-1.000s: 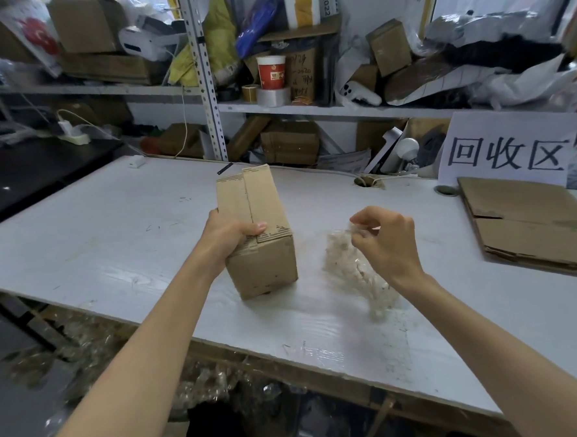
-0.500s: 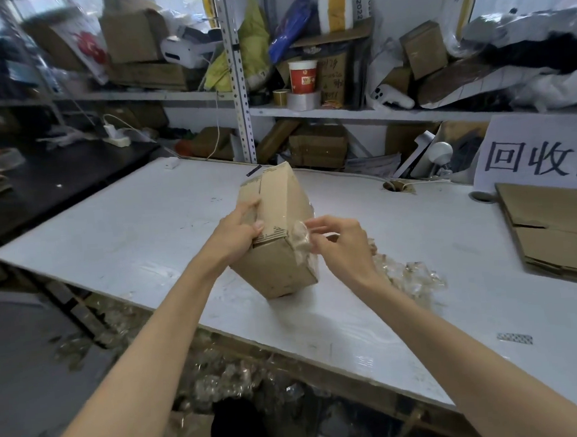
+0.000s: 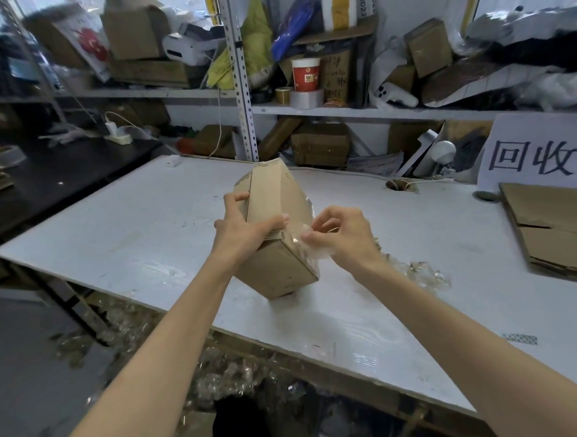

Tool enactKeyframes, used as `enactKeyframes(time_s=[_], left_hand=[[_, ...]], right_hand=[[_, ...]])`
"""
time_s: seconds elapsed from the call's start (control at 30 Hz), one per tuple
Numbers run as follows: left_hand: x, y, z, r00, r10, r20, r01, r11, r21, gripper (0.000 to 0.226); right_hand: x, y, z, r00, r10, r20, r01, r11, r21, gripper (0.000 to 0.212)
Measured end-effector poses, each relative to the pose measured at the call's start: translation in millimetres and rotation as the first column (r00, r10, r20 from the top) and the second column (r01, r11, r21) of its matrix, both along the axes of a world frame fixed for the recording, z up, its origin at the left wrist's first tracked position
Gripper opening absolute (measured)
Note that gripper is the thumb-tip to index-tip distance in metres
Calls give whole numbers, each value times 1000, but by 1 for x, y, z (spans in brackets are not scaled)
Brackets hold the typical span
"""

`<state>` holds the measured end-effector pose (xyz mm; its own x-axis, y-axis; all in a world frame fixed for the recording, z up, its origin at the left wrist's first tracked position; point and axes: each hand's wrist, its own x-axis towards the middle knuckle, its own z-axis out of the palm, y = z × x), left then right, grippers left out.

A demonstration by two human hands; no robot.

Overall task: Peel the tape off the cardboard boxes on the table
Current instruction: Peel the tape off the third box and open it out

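The head view looks down on a white table [image 3: 119,235]. A small cardboard box [image 3: 274,229] stands tilted on it, resting on one lower corner near the front edge of the table. The left hand [image 3: 243,227] grips the box from its left side: the thumb lies across the near face and the fingers wrap around the far left edge, so the hand is closed firmly around the box. The right hand [image 3: 340,235] is just at the right side of the box. Its thumb and first fingers are pinched together on a strip of clear tape [image 3: 311,249], and the other fingers are curled loosely. The tape is partly lifted from the right face of the box, and one end seems attached there. To the right of the box, behind the right wrist, a crumpled pile of clear tape [image 3: 422,272] lies on the table. Farther right of the box lies flattened cardboard [image 3: 557,225], and a white sign [image 3: 540,155] stands behind it.
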<state>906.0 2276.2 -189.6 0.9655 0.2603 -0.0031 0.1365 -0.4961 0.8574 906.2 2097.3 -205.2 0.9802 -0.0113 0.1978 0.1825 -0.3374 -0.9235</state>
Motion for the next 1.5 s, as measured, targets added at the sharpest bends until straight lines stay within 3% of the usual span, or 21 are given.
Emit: enactKeyframes(time_s=[0.17,0.27,0.37,0.43,0.5,0.6,0.7,0.77,0.9,0.97,1.07,1.17,1.3,1.4,1.5], left_hand=[[1,2,0,999,-3,38,5,999,-41,76],[0,5,-2,998,-2,68,6,999,-47,72],[-2,21,-5,996,66,56,-60,992,-108,64],[-1,21,-6,997,57,47,-51,991,-120,65],[0,9,-5,997,28,68,-22,995,-94,70],[1,-5,-4,996,14,93,-11,999,-36,75],[2,-8,-6,996,21,90,-20,1000,-8,77],[2,-8,-6,996,18,82,-19,1000,9,76],[5,-10,-7,998,0,68,-3,999,53,76],[7,-13,-7,998,-13,57,9,997,76,77],[8,-16,-6,999,-22,45,18,996,90,78],[7,-16,-6,999,-27,42,23,996,91,79],[6,-16,-5,999,-22,48,18,996,84,80],[4,-18,-4,998,8,63,-12,998,61,80],[1,-14,1,994,43,104,-44,999,10,81]], right_hand=[[7,-36,1,983,-159,97,161,987,-16,28],[9,-49,-6,970,-199,139,209,976,-65,16],[17,-85,-5,917,-363,164,372,928,-25,8],[21,-98,-6,876,-394,276,434,895,-100,9],[21,-94,-9,799,-313,514,482,844,-234,5],[16,-90,-20,655,-44,754,606,626,-490,19],[9,-96,-40,699,269,662,525,436,-731,28],[3,-97,-53,781,317,539,422,369,-828,28],[3,-98,-62,921,249,300,182,408,-895,11],[4,-103,-55,946,279,167,36,419,-907,20],[4,-105,-41,946,320,42,-74,343,-936,21],[-2,-105,-34,959,280,-36,-128,318,-939,50],[-6,-105,-33,965,263,-14,-126,413,-902,80],[-6,-93,-31,946,285,155,-8,496,-869,74],[-10,-69,-25,955,260,143,-73,674,-735,62]])
